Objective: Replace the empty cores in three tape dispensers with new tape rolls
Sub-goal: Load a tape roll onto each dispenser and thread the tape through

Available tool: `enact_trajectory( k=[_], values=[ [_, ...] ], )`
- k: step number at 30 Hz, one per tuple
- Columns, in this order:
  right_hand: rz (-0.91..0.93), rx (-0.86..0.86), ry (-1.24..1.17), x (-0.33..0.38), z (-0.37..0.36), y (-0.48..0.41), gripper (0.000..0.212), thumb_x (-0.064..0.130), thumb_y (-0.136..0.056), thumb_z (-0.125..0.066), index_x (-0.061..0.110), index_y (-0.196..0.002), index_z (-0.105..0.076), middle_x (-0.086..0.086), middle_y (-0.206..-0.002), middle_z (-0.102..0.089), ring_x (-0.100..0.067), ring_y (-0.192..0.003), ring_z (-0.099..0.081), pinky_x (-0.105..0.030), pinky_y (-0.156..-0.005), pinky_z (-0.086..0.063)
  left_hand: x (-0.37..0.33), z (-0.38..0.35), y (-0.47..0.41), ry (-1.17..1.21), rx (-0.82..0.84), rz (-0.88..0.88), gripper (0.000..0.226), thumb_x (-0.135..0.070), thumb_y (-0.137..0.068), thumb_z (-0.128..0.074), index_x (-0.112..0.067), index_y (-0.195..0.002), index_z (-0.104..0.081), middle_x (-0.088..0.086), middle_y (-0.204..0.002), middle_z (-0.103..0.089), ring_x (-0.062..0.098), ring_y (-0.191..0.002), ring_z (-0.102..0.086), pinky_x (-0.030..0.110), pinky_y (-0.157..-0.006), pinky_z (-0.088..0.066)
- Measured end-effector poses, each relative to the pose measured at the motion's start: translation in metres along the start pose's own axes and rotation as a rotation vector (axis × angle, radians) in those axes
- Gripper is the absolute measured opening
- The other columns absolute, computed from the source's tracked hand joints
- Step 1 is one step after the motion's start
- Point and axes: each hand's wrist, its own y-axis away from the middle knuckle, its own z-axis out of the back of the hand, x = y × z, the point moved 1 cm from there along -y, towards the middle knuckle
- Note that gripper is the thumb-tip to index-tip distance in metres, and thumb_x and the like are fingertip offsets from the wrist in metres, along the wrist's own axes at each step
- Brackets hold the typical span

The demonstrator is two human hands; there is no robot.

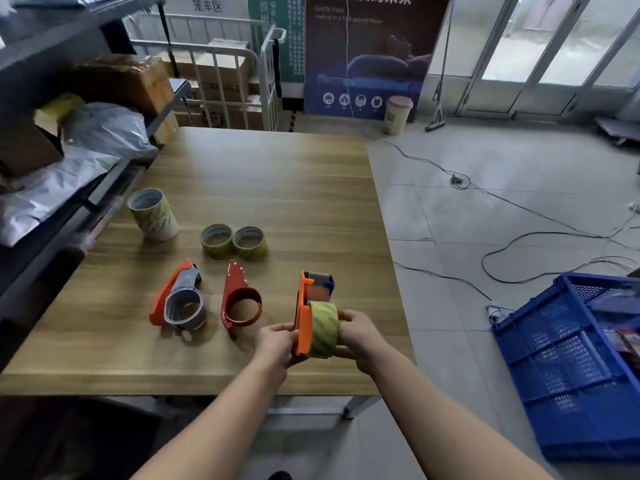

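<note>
Orange plastic forms the dispenser (303,306) between the two hands, over the near right corner of the wooden table (277,168). The left hand (277,344) grips its flat side plate, fingers curled round the edge. The right hand (360,336) clasps a green-and-yellow tape roll (323,329) that sits against that plate.

Three dispensers show in all. The other two lie on the table to the left: a red dispenser (239,299) whose ring holds nothing, and beyond it an orange-and-grey dispenser (180,301) with a grey core in its ring.

Behind them two loose tape rolls (232,241) stand side by side, touching. Farther left a tall tube (152,214) with the same green print stands upright. Whether it is a stack of rolls I cannot tell.

A blue crate (571,358) sits on the floor to the right. On the far wall a dark poster (367,53) carries the small words "quality sleep", and a white sign (207,6) reads "笼车区". The print on the rolls is too small to read.
</note>
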Motion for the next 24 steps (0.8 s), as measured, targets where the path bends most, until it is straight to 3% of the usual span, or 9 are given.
enact_trajectory(
  k=[2, 4, 8, 11, 15, 19, 24],
  values=[
    [0.016, -0.037, -0.016, -0.006, -0.003, -0.003, 0.024, 0.005, -0.093, -0.055, 0.008, -0.117, -0.057, -0.007, -0.097, -0.066, -0.020, -0.087, -0.067, -0.030, -0.064, -0.059, 0.005, -0.001, -0.003, 0.010, 0.002, 0.028, 0.014, 0.005, -0.090, -0.051, 0.001, -0.100, -0.059, 0.024, -0.094, -0.064, 0.034, -0.085, -0.066, 0.050, -0.077, -0.057],
    [0.033, -0.115, 0.008, -0.011, -0.006, -0.008, 0.018, 0.002, -0.092, -0.054, 0.007, -0.109, -0.056, -0.005, -0.089, -0.063, -0.017, -0.080, -0.063, -0.027, -0.058, -0.055, 0.009, -0.002, -0.007, 0.002, 0.014, 0.040, 0.014, 0.007, -0.090, -0.050, 0.002, -0.099, -0.059, 0.025, -0.094, -0.065, 0.036, -0.085, -0.066, 0.052, -0.076, -0.056],
    [0.038, -0.245, 0.137, -0.025, -0.016, -0.023, 0.009, 0.009, -0.085, -0.055, 0.011, -0.092, -0.059, -0.008, -0.090, -0.067, -0.026, -0.088, -0.063, -0.043, -0.081, -0.057, 0.018, -0.002, -0.021, -0.073, 0.013, 0.042, 0.016, 0.009, -0.091, -0.044, 0.000, -0.093, -0.057, 0.022, -0.086, -0.064, 0.035, -0.082, -0.065, 0.048, -0.073, -0.057],
    [0.030, -0.278, 0.240, -0.035, -0.018, -0.035, 0.008, 0.014, -0.076, -0.062, 0.019, -0.082, -0.062, -0.005, -0.087, -0.069, -0.028, -0.088, -0.065, -0.047, -0.081, -0.057, 0.028, 0.001, -0.034, -0.193, 0.004, 0.062, 0.014, 0.003, -0.090, -0.048, -0.001, -0.102, -0.055, 0.021, -0.094, -0.065, 0.031, -0.084, -0.064, 0.040, -0.061, -0.058],
    [-0.006, -0.299, 0.318, -0.049, -0.020, -0.051, 0.005, 0.018, -0.076, -0.064, 0.021, -0.079, -0.062, -0.002, -0.085, -0.070, -0.026, -0.084, -0.065, -0.045, -0.078, -0.057, 0.037, 0.005, -0.054, -0.302, 0.007, 0.087, 0.016, 0.002, -0.088, -0.051, -0.001, -0.103, -0.055, 0.018, -0.086, -0.063, 0.027, -0.070, -0.061, 0.033, -0.052, -0.051],
    [-0.036, -0.313, 0.334, -0.066, -0.022, -0.061, 0.006, 0.013, -0.077, -0.061, 0.019, -0.076, -0.061, -0.006, -0.089, -0.071, -0.024, -0.082, -0.062, -0.038, -0.077, -0.054, 0.038, 0.003, -0.061, -0.468, 0.030, 0.079, 0.010, 0.000, -0.090, -0.048, -0.004, -0.087, -0.056, 0.011, -0.067, -0.058, 0.021, -0.056, -0.056, 0.028, -0.045, -0.046],
    [-0.080, -0.336, 0.360, -0.077, -0.021, -0.071, 0.009, 0.012, -0.080, -0.062, 0.021, -0.078, -0.063, -0.007, -0.093, -0.072, -0.022, -0.079, -0.057, -0.027, -0.068, -0.045, 0.046, 0.005, -0.071, -0.690, 0.062, 0.059, 0.018, -0.009, -0.092, -0.048, -0.010, -0.076, -0.056, 0.011, -0.068, -0.061, 0.020, -0.053, -0.057, 0.026, -0.044, -0.046]
  ],
)
